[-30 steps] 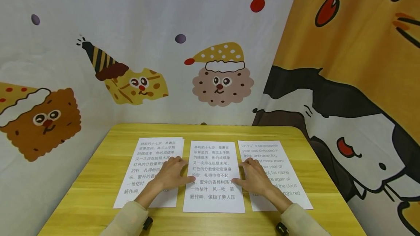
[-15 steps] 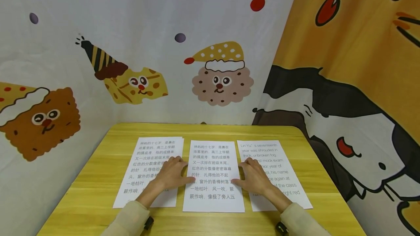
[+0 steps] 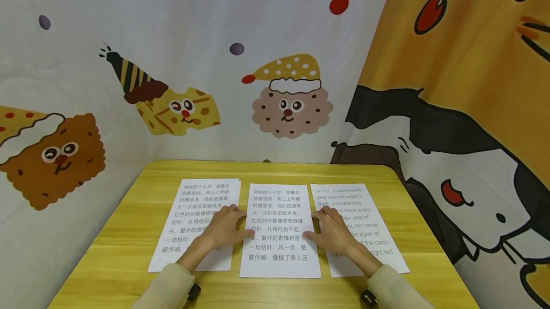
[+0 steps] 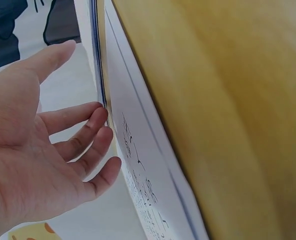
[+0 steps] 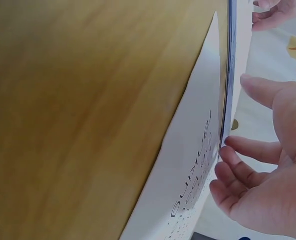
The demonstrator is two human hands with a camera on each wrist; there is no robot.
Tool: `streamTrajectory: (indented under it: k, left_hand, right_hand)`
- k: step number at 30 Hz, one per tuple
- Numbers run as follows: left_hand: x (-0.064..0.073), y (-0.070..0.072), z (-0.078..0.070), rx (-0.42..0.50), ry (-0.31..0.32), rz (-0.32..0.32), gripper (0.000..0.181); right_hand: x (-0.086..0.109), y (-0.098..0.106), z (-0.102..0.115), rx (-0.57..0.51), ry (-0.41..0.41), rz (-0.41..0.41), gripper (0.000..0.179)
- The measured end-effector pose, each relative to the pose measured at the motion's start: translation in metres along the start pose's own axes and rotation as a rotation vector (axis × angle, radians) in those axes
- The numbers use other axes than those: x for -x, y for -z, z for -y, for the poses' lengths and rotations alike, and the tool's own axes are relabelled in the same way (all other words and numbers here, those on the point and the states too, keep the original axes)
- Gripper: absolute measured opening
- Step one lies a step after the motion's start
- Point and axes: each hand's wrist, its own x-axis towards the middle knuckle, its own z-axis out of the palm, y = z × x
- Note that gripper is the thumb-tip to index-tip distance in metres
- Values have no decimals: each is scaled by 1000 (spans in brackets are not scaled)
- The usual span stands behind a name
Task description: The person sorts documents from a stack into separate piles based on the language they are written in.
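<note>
1. Nearest are the left sleeve (image 3: 169, 285) and the right sleeve (image 3: 397, 287), pale in colour.

2. Next is the left hand (image 3: 223, 227). Its fingers (image 4: 70, 115) are extended and only slightly bent, gripping nothing; the tips rest against one side of the middle stack (image 3: 278, 230), with the thumb reaching over the edge. Whether the thumb presses, I cannot tell.

3. The right hand (image 3: 337, 231) mirrors this on the other side, its thumb and fingers also wide apart.

4. The middle stack lies flat on the counter (image 3: 275, 292) between both hands, Chinese text upward. Compared with one second ago, neither hands nor paper show a clear shift; I judge that the work pauses at steadying these edges.

5. The left sheets (image 3: 195, 204), slightly misaligned, and the right sheet (image 3: 365, 218), in English, are partly covered by the hands.

6. Farthest, a cartoon-printed cloth (image 3: 180, 22) hangs behind the counter.
</note>
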Motion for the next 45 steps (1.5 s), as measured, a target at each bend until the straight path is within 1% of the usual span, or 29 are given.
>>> streamTrajectory:
  k: [5,8,12,16,18,20,22,26,29,33,36,38,45]
  left_hand:
    - [-3,0,2,66,24,-17,61]
    - [-6,-1,2,118,32,-31,61]
    - [-8,-2,2,211,24,-43,58]
    - [-10,-2,2,289,9,-48,55]
    - [-11,-3,3,311,8,-53,55]
    - [-11,-4,4,332,11,-63,55]
    - [-12,-5,4,349,20,-71,54]
    - [-11,-4,2,388,55,-74,43]
    - [-10,-3,0,404,68,-72,26]
    - [-10,-3,-1,398,63,-76,8]
    - [-10,-2,-1,391,61,-78,5]
    - [-10,-2,-1,393,60,-78,6]
    - [-9,0,0,400,64,-72,7]
  right_hand:
    - [-2,1,-1,-76,5,-20,54]
    - [-4,1,-1,-151,-2,-26,48]
    - [-5,2,-1,-247,-12,-37,46]
    - [-5,2,-2,-298,-5,-42,45]
    - [-6,2,-3,-317,-9,-40,45]
    - [-7,2,-3,-346,-21,-33,46]
    - [-7,2,-3,-371,-49,-31,46]
    - [-7,1,-1,-414,-119,-42,45]
    - [-7,2,1,-433,-166,-48,35]
    - [-8,3,0,-439,-180,-42,15]
    - [-8,4,-1,-432,-163,-36,8]
    - [-7,5,-1,-427,-143,-36,7]
    - [-7,8,-2,-427,-114,-24,6]
